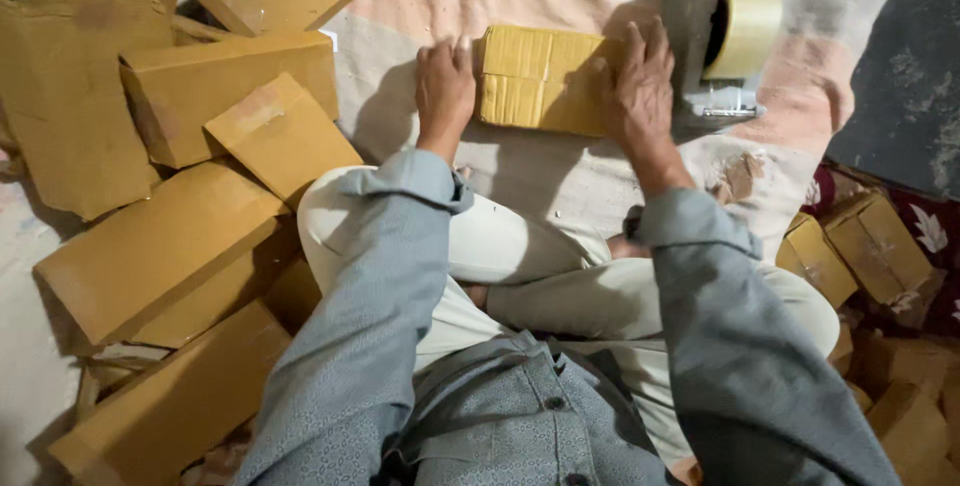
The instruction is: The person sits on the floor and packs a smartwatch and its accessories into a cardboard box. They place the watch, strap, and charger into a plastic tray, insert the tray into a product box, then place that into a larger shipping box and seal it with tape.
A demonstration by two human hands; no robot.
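Note:
A small flat cardboard box point(540, 80), shiny with tape, lies on the cloth-covered floor in front of my crossed legs. My left hand point(444, 86) presses against its left end with fingers curled. My right hand point(640, 86) lies on its right end, palm down, fingers spread over the top. A grey tape dispenser point(735, 31) with a yellowish roll stands just right of my right hand, touching nothing I can see but the cloth.
A heap of brown cardboard boxes point(190, 206) covers the floor on my left, up to my left knee. Several smaller boxes point(870, 246) lie at my right. The pale patterned cloth point(560, 176) runs under everything; dark floor point(910, 76) shows at the far right.

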